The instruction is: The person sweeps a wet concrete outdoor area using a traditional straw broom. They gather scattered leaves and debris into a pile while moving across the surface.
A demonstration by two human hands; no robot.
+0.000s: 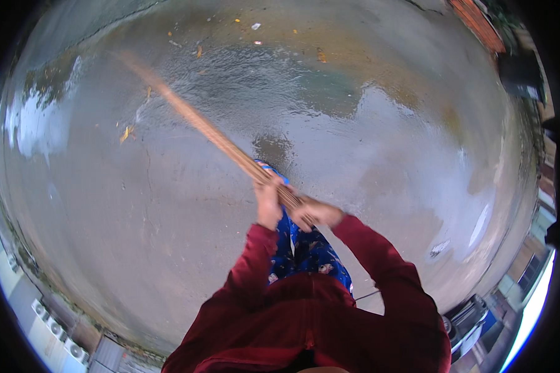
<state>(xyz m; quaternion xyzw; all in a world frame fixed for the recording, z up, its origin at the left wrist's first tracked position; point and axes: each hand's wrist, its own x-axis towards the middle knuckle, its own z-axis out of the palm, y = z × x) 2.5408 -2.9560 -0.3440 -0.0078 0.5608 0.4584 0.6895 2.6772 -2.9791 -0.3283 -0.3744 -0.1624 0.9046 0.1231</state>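
A stick broom (208, 130), a long bundle of thin brown sticks, slants from my hands out to the far left. Its far end is smeared by motion over the wet concrete. My left hand (268, 202) is closed around the bundle in front of my body. Further down, near the broom's close end, my right hand (317, 213) grips it too. Rippled water (249, 81) spreads over the ground beyond the broom. A few yellow leaves (126, 133) lie on the wet surface, left of the sticks.
Shallow puddles (386, 124) reflect light on the right. Small litter (256, 26) and more leaves are scattered far ahead. An orange brick-like edge (476, 23) and a dark bin-like object (519, 74) stand far right. A parked vehicle (466, 326) shows at the lower right.
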